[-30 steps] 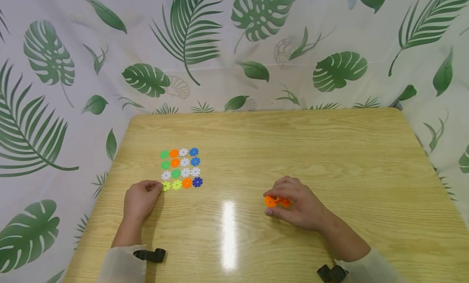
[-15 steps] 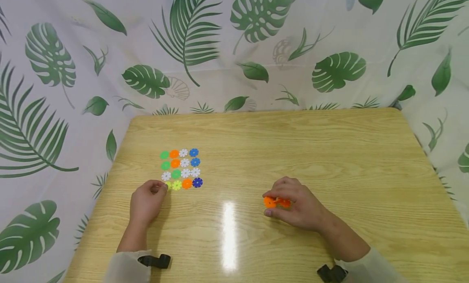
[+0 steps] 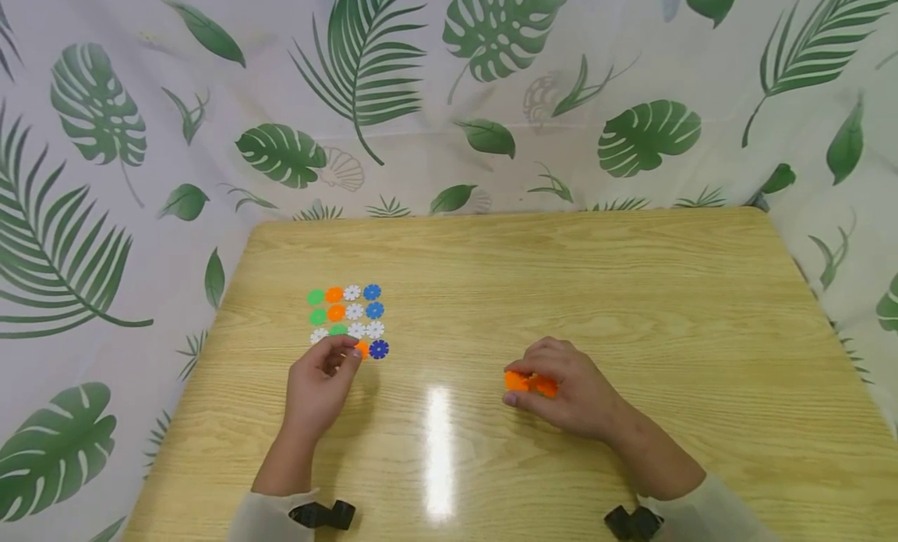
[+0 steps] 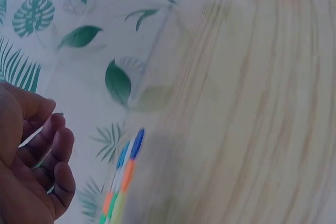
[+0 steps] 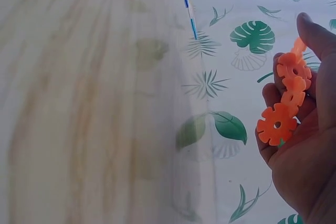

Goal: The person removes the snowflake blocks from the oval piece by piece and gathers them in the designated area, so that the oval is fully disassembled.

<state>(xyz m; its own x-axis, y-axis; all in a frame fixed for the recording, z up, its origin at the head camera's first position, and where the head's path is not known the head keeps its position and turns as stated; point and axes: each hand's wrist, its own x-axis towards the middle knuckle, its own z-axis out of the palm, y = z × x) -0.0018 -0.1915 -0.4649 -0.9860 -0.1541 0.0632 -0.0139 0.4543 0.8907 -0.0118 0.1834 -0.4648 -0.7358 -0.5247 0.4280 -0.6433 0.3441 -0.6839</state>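
Note:
Flat notched plastic snowflake discs lie in a grid at the left of the table, in green, orange, white, blue and yellow-green. My left hand [image 3: 319, 386] is over the grid's near row, its fingers loosely curled and the thumb tip close to the index fingertip. It covers the yellow-green discs in the head view, its fingertips overlapping an orange disc [image 3: 362, 350] beside the dark blue disc [image 3: 379, 349]. Over the table's middle right, my right hand [image 3: 571, 390] holds several interlocked orange snowflake discs [image 5: 277, 124] between thumb and curled fingers.
The wood-grain table [image 3: 631, 292] meets a leaf-printed cloth [image 3: 533, 152] at its back and sides. A bright light reflection [image 3: 439, 448] runs down its near middle. Black camera straps [image 3: 323, 515] sit at both wrists.
My left hand has moved right along the near row, from its left end to the orange disc. My right hand stays in place, turning the orange discs slightly.

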